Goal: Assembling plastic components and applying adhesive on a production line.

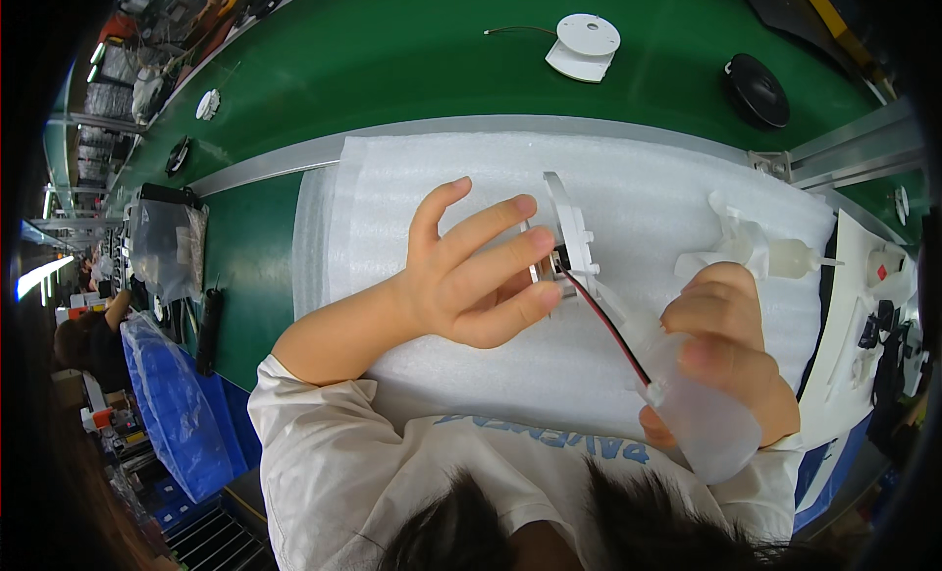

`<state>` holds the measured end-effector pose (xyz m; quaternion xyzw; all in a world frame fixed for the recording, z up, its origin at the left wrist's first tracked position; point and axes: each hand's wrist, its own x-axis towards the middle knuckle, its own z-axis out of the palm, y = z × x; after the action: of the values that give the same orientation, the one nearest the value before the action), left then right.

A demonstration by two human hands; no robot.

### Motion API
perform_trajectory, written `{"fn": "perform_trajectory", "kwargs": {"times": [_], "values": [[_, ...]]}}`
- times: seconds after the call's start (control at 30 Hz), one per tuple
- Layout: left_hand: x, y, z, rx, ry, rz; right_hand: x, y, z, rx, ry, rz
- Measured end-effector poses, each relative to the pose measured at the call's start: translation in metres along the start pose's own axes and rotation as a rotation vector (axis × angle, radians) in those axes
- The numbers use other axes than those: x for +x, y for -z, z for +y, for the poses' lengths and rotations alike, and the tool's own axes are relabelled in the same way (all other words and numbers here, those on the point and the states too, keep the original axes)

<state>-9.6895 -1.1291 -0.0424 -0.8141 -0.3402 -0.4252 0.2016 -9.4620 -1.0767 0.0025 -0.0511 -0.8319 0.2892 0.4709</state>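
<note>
My left hand is closed round a small white plastic part, tilted on edge above the foam sheet. Red and black wires run from this part down towards my right hand. In my right hand is a translucent squeeze bottle, its rounded base towards me. Its slender spout points at the white part; whether the tip touches it I cannot tell. Some of the left fingertips are hidden behind the part.
White foam sheet covers the bench. A second squeeze bottle lies beside crumpled white tissue at the right. Past a metal rail, the green belt carries a white round assembly and a black disc.
</note>
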Motion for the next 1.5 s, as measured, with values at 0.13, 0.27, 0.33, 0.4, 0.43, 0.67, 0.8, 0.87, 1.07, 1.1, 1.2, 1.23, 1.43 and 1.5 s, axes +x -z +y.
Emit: {"fn": "perform_trajectory", "kwargs": {"times": [0.13,0.27,0.33,0.4,0.43,0.67,0.8,0.87,1.07,1.1,1.2,1.23,1.43,1.5], "values": [[-0.002,0.000,0.000,-0.003,0.058,0.015,-0.002,-0.005,0.002,-0.101,0.109,0.026],[-0.001,-0.003,0.001,-0.046,0.159,0.015,-0.004,-0.013,0.002,-0.165,0.174,0.125],[-0.001,-0.001,0.002,-0.047,0.194,0.014,-0.003,-0.016,0.003,-0.157,0.171,0.134],[0.000,0.005,0.002,-0.092,0.286,-0.082,-0.003,-0.020,0.003,-0.145,0.165,0.146],[0.000,0.006,0.001,-0.095,0.286,-0.080,-0.003,-0.020,0.001,-0.151,0.142,0.137],[-0.001,0.016,-0.003,-0.242,0.491,-0.285,-0.009,-0.022,0.003,-0.164,0.168,0.118],[-0.006,0.016,-0.004,-0.247,0.520,-0.307,-0.005,-0.026,0.001,-0.144,0.128,0.134],[-0.006,0.017,-0.004,-0.274,0.544,-0.288,-0.004,-0.027,0.000,-0.158,0.116,0.133],[-0.009,0.017,-0.003,-0.556,0.806,-0.305,-0.001,-0.029,0.002,-0.188,0.098,0.100],[-0.010,0.017,-0.003,-0.711,0.920,-0.300,-0.001,-0.031,0.004,-0.187,0.097,0.100],[-0.011,0.018,-0.001,-0.973,1.093,-0.236,-0.002,-0.034,0.007,-0.208,0.131,0.127],[-0.011,0.017,0.000,-0.974,1.095,-0.236,-0.002,-0.034,0.007,-0.209,0.133,0.130],[-0.008,0.021,-0.003,-1.270,1.233,-0.023,-0.001,-0.037,0.010,-0.211,0.150,0.132],[-0.006,0.022,-0.004,-1.346,1.308,-0.017,-0.002,-0.035,0.010,-0.204,0.149,0.128]]}}
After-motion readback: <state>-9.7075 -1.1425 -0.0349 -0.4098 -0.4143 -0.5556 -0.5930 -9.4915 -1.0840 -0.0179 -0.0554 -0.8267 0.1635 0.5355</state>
